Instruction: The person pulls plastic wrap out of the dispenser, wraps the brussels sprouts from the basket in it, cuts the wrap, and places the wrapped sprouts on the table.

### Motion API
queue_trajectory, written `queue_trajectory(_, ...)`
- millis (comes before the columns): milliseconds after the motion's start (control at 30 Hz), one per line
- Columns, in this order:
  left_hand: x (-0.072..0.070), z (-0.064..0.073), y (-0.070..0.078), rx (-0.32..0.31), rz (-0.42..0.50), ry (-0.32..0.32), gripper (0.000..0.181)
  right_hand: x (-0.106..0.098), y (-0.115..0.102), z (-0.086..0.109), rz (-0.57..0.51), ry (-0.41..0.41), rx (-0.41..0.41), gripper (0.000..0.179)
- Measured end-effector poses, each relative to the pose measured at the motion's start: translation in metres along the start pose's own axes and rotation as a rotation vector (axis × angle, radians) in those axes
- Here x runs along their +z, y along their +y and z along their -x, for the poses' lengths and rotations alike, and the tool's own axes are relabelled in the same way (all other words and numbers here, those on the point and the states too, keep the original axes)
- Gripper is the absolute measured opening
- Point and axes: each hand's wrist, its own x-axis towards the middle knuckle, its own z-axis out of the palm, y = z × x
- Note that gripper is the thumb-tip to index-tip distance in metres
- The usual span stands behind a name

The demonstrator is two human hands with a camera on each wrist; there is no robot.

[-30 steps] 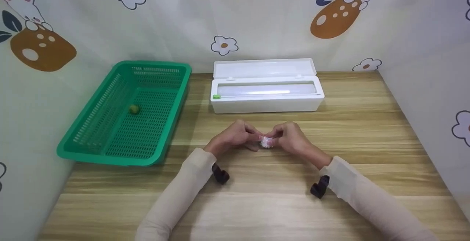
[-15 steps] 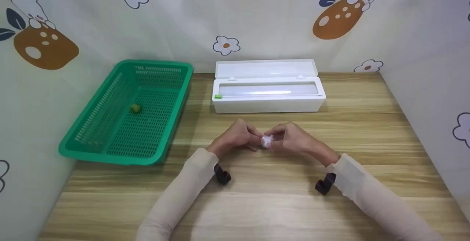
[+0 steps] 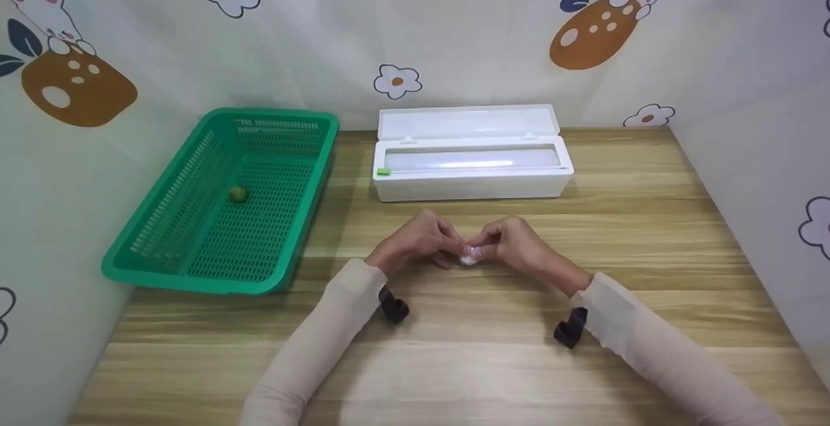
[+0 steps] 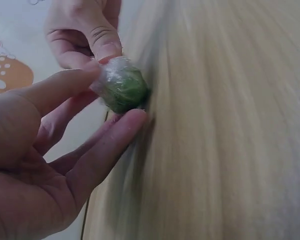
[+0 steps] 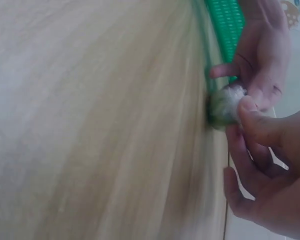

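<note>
A small green Brussels sprout (image 4: 125,90), wrapped in clear cling film, is held between both hands above the wooden table. In the head view the film-covered sprout (image 3: 469,257) looks whitish. The left hand (image 3: 418,239) pinches it from the left, thumb and fingertips on the film in the left wrist view. From the other side the right hand (image 3: 515,244) pinches the gathered film, its thumb (image 5: 260,125) pressing on the wrap in the right wrist view. Fingers hide part of the sprout in every view.
A green plastic basket (image 3: 295,231) stands at the left with another small green sprout (image 3: 238,194) in it. Behind the hands is a white cling film dispenser (image 3: 473,187), lid raised, the roll showing inside. A printed cloth (image 3: 467,37) borders the table.
Both hands stay in the same place and keep hold of the wrapped sprout. Their fingers shift slightly on the film, and the sprout turns a little between them.
</note>
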Motion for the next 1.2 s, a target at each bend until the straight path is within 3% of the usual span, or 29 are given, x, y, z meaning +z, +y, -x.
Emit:
queue_trajectory(167, -0.001, -0.002, -0.003, 0.011, 0.053, 0.0, 0.018, -0.008, 0.004, -0.003, -0.114, -0.109, 0.131, 0.038)
queue_trajectory(300, -0.004, -0.004, -0.004, 0.063, 0.099, 0.023, 0.022, -0.013, 0.003, -0.003, -0.316, -0.226, 0.247, 0.047)
queue_trajectory(400, -0.008, -0.004, -0.001, 0.091, 0.12, 0.016, 0.022, -0.015, 0.002, -0.002, -0.437, -0.25, 0.251, 0.045)
queue_trajectory(467, -0.012, -0.002, 0.0, 0.097, 0.122, -0.002, 0.022, -0.013, 0.001, -0.001, -0.476, -0.215, 0.234, 0.045)
queue_trajectory(700, -0.018, 0.003, -0.002, 0.105, 0.142, -0.058, 0.034, -0.005, 0.0, 0.001, -0.472, -0.095, 0.193, 0.037)
queue_trajectory(833, -0.017, 0.003, -0.004, 0.066, 0.181, -0.078, 0.038, -0.005, 0.0, -0.001, -0.426, -0.095, 0.182, 0.038)
queue_trajectory(1033, -0.014, 0.002, -0.003, 0.032, 0.255, 0.0, 0.031, -0.007, -0.002, 0.001, -0.45, -0.17, 0.197, 0.046)
queue_trajectory(1200, -0.01, 0.003, -0.003, 0.035, 0.233, 0.045, 0.024, -0.001, -0.008, 0.003, -0.428, -0.128, 0.234, 0.048)
